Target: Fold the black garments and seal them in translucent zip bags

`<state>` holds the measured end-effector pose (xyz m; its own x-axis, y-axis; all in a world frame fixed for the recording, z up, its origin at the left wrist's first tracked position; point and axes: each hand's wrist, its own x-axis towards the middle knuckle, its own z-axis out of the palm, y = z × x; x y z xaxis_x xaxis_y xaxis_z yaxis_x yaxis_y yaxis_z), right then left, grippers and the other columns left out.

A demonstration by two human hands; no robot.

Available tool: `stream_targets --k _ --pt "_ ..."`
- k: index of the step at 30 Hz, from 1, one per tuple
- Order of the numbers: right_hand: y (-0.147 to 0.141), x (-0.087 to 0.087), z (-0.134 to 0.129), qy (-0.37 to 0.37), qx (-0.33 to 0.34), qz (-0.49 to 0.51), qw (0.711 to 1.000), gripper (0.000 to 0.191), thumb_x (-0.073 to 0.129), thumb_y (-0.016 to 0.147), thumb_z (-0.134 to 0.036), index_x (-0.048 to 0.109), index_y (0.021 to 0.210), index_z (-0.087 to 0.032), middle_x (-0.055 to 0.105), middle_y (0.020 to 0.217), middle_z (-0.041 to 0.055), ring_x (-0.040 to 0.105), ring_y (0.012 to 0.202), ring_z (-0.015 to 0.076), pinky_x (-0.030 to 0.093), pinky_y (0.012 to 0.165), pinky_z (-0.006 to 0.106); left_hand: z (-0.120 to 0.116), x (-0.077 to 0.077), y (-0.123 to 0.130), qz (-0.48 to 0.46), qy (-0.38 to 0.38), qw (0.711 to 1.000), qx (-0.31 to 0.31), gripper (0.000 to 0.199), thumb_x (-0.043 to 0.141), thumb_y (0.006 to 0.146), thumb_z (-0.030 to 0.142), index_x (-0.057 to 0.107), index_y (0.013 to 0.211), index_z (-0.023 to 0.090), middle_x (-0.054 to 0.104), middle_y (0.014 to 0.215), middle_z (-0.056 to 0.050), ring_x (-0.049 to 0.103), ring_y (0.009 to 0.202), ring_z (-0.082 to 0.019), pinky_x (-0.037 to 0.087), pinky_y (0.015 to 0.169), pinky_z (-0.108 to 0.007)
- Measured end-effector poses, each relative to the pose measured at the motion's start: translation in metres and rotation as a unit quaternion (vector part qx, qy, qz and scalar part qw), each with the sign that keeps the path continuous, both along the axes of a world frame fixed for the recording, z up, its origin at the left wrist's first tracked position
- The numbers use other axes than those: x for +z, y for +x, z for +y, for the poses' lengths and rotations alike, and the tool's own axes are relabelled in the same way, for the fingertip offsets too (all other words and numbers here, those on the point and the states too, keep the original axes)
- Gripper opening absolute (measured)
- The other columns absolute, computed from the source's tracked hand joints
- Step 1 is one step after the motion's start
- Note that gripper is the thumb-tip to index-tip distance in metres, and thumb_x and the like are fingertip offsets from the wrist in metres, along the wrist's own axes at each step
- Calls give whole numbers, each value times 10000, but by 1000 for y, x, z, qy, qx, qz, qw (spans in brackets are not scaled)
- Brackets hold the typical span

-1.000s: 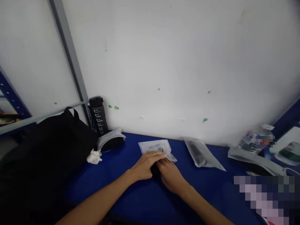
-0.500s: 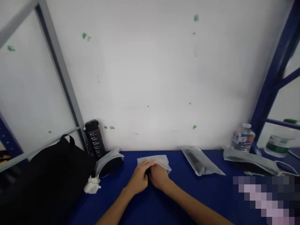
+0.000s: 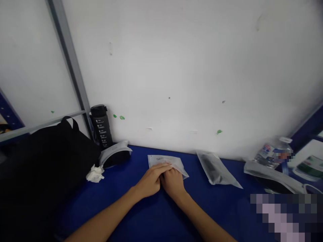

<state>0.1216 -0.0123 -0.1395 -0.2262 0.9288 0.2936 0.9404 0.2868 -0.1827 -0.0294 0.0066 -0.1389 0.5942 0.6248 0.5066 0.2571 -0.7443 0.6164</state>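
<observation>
On the blue table [image 3: 141,215] a translucent white pouch with dark print [image 3: 164,159] lies under and behind both hands. My left hand [image 3: 150,179] rests over the pouch's near part, its fingers stretched to the right across the top of the other hand. My right hand [image 3: 173,182] is curled with its knuckles up, pressed against the left one; its fingertips are hidden, and whether it grips the pouch cannot be made out. To the right lies another translucent pouch [image 3: 217,169] with something dark inside.
At the left are a black bag [image 3: 47,168], a black bottle [image 3: 101,129], a crumpled tissue [image 3: 95,173] and a pouch with a dark opening [image 3: 114,156]. At the right stand a clear bottle [image 3: 272,153] and another pouch [image 3: 275,176]. A white wall rises behind.
The view has shifted and tilted. My left hand's fingers now reach further over my right hand, and more of the pouch, with its print, shows beyond them.
</observation>
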Motion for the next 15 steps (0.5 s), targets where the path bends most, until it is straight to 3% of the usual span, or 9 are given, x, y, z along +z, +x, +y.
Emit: stream_targets --k 2,4,7,9,11,13,15 --pt "3 3 -3 23 45 20 999 339 524 983 -134 713 1263 -109 766 1173 193 731 1101 311 563 985 417 -1 0 1 2 -4 1000 26 864 416 684 -86 633 1456 233 613 1537 -56 531 1474 -223 377 1304 -489" --pt "10 8 -10 69 130 64 987 370 556 950 -117 685 1297 -138 725 1290 157 666 1239 289 520 1087 413 0 1 0 -5 -9 999 52 864 436 667 -80 634 1449 229 630 1516 -62 561 1444 -226 406 1287 -478" --pt "26 9 -21 155 211 70 963 383 538 945 -100 661 1299 -184 700 1277 124 640 1224 268 514 1083 424 5 5 -7 -14 2 997 80 788 473 683 -67 672 1389 223 653 1485 -73 597 1402 -240 441 1260 -481" --pt "39 3 -23 219 203 45 953 393 538 954 -118 633 1324 -209 685 1243 130 649 1152 285 535 1014 460 6 8 -11 -7 18 996 89 724 528 694 -48 698 1346 218 661 1475 -81 602 1395 -259 446 1252 -489" --pt "52 -6 -20 252 150 66 954 474 610 933 -181 558 1404 -213 643 1293 156 632 1168 321 545 990 500 6 9 -13 10 28 996 82 700 583 706 -25 704 1348 227 660 1479 -82 604 1394 -271 452 1243 -485" --pt "63 -15 -13 222 87 139 961 560 668 892 -228 499 1425 -209 603 1334 172 624 1182 331 567 982 507 4 6 -12 32 23 997 60 668 585 731 -27 734 1318 253 672 1466 -67 623 1377 -261 477 1218 -465" --pt "70 -20 -6 161 55 209 963 457 652 871 -215 535 1312 -216 620 1255 147 657 1072 297 603 915 465 4 2 -10 38 5 998 48 610 532 742 -65 802 1176 269 703 1422 -43 647 1351 -243 502 1187 -445"
